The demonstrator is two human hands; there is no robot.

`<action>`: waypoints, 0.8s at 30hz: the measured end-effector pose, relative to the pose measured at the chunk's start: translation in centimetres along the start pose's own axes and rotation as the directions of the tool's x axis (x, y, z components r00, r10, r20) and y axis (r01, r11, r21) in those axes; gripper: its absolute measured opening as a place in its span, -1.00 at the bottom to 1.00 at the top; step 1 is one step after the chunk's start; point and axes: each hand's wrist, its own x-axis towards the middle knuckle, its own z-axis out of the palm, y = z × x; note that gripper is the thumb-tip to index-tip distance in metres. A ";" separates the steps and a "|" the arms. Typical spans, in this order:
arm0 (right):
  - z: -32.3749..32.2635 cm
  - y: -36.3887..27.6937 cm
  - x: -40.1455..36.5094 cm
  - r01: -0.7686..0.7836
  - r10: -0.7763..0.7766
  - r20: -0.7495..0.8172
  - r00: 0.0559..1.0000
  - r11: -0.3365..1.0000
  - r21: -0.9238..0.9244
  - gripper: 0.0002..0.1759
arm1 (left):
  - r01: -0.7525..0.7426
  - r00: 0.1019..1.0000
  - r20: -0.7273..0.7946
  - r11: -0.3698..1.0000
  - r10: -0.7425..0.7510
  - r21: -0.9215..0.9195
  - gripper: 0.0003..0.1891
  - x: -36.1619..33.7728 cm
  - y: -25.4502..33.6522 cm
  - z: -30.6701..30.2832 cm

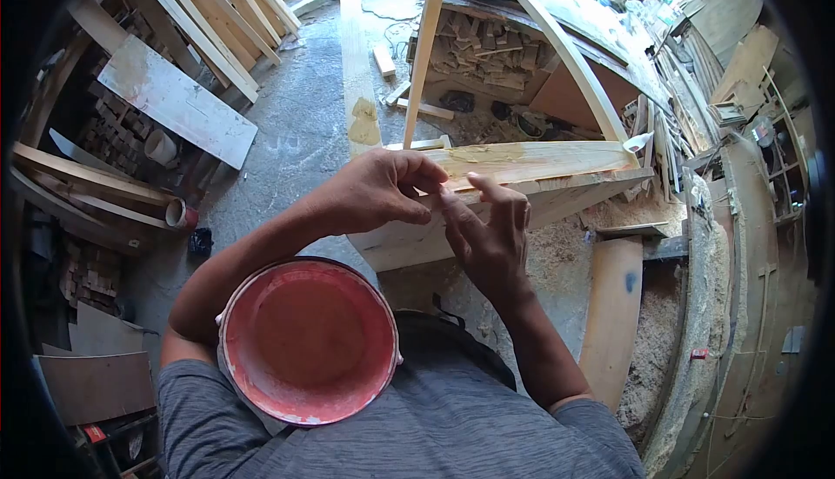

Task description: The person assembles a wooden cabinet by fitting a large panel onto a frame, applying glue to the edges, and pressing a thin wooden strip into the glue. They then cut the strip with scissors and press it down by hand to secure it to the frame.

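Note:
My left hand [374, 190] and my right hand [489, 231] meet over the near board of an arched wooden frame [548, 162]. Both have curled fingers, and the left fingertips touch or nearly touch the right thumb. Anything pinched between them is too small to make out. Yellowish paste is smeared along the top of the near board and on the left upright [364, 121]. A pink-red bucket [387, 331], its inside reddish brown, is close to my chest beside my left forearm. How the bucket is supported is hidden.
A heap of wood offcuts [487, 49] lies beyond the frame. Long planks [204, 9] and a white board [178, 101] are at left. A curved wooden panel [613, 305] and sawdust [654, 340] are at right. A small white cup-like piece [639, 142] rests at the frame's right corner.

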 end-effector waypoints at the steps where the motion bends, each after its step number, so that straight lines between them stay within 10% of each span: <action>1: 0.1 0.0 0.0 -0.009 0.009 -0.017 1.000 1.000 0.012 -0.39 | 0.007 1.000 -0.007 1.000 -0.007 0.007 -0.45 0.0 0.2 0.1; 24: -1.1 -0.5 -1.2 -0.149 0.162 -0.180 0.970 0.985 0.085 -0.33 | 0.005 1.000 0.003 1.000 -0.005 0.011 -0.41 0.0 -0.2 -0.1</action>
